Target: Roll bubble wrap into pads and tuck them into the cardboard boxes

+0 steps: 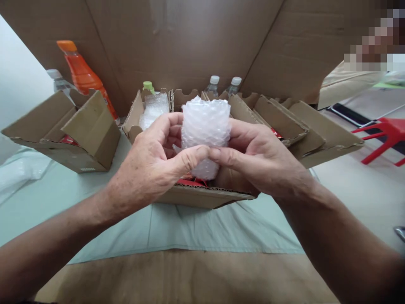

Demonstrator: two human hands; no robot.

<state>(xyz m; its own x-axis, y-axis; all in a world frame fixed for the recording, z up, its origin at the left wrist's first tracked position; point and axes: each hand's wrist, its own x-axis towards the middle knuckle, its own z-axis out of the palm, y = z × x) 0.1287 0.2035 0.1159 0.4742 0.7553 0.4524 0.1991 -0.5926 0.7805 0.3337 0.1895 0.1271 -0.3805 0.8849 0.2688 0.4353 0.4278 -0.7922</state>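
Observation:
A bundle of bubble wrap (206, 120), rolled into a short upright cylinder, is held up in both hands. My left hand (164, 154) grips its left side and my right hand (253, 152) its right, with the two thumbs meeting tip to tip across the near face. Whatever the wrap may enclose is hidden. Directly below stands an open cardboard box (193, 196), with red packaging (193, 181) showing inside. Another piece of bubble wrap (155, 109) sticks up from the box section behind my left hand.
To the left is another open box (91, 135), with an orange bottle (85, 74) behind it. More open boxes (303, 122) stand at right. Clear bottles (234, 84) line the cardboard backing (186, 46). A green cloth (190, 228) covers the surface; a red plastic object (386, 135) lies far right.

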